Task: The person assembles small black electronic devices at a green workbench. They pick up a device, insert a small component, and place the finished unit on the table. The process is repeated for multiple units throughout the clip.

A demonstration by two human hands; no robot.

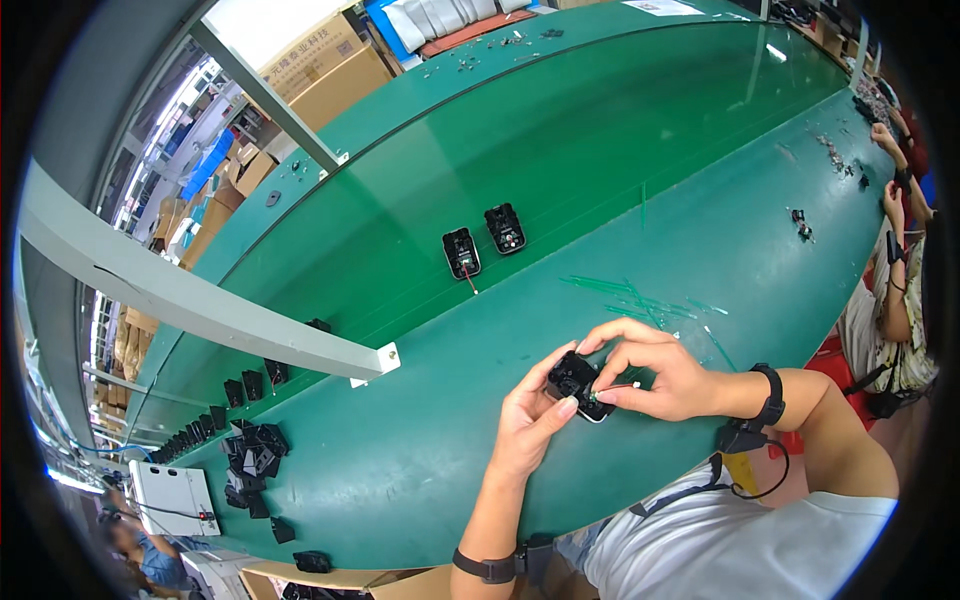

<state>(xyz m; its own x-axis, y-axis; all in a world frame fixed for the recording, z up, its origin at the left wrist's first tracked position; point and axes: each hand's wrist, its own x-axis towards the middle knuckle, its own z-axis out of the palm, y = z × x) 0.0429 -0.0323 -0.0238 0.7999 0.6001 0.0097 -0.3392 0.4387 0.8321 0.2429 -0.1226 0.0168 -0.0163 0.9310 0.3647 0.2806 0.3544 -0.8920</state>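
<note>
Over the near edge of the green table, my left hand (pixel 528 425) is closed around a small black plastic housing (pixel 570 376), its open side facing up. My right hand (pixel 655 372) reaches over the same housing, thumb and fingers pinched at its lower right part. Between those fingertips sits a small green part with a short wire, perhaps a little circuit board; the fingers partly hide it. The wire's pale end sticks out to the right. Thin green strips (pixel 630 296) lie scattered just beyond my right hand.
Two similar housings (pixel 461 253) stand on the green belt (pixel 560 140) ahead, one with a red wire. More black housings (pixel 255 455) are heaped at left. A grey metal post (pixel 200 285) crosses the left side. At far right, another person's hands (pixel 890 170) work near small parts.
</note>
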